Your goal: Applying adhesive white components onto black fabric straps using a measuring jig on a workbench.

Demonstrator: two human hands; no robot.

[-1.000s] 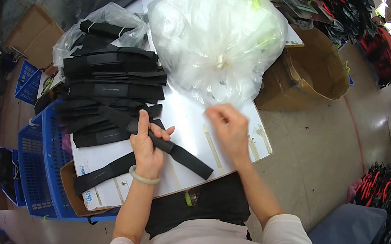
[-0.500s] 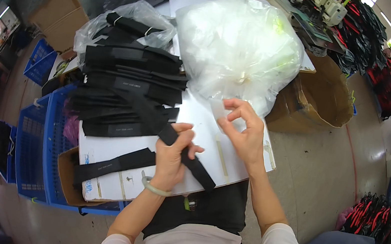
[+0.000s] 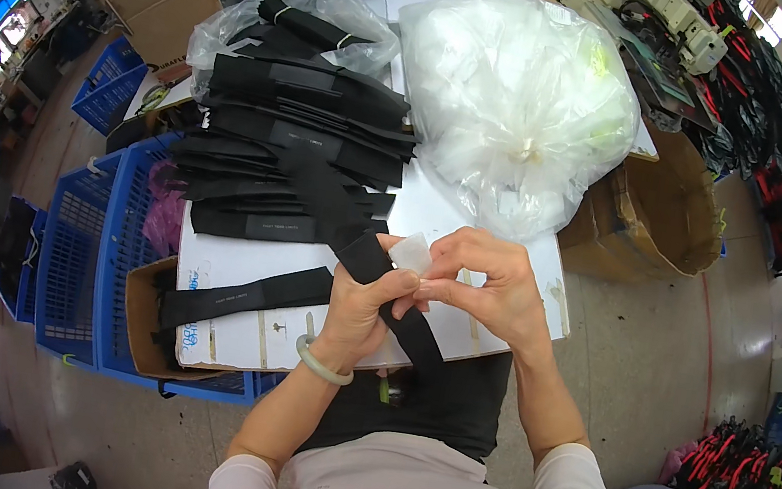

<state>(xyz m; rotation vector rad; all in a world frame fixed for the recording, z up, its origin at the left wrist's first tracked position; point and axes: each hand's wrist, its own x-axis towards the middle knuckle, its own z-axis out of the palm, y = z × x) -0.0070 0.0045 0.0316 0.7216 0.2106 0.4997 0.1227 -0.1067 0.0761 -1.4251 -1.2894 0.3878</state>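
Observation:
My left hand (image 3: 363, 307) is closed round a black fabric strap (image 3: 413, 334), which runs from the pile down past my palm toward the table's front edge. Between finger and thumb, my right hand (image 3: 486, 284) pinches a small whitish translucent square piece (image 3: 412, 252). The fingertips of both hands meet at that piece, just above the strap. Left of my hands, a stack of black fabric straps (image 3: 311, 139) with small grey printed patches covers much of the white table (image 3: 240, 338). One separate black strap (image 3: 246, 299) lies slantwise in front of the stack.
A large clear plastic bag (image 3: 523, 102) stuffed with white material stands behind my hands. On the right is an open cardboard box (image 3: 659, 209). Blue plastic crates (image 3: 74, 268) and a small carton (image 3: 144, 324) flank the table's left side. A sewing machine (image 3: 663, 17) sits far right.
My right hand has brought the white piece down and left to my left hand, and their fingertips now meet. The whole view has shifted slightly.

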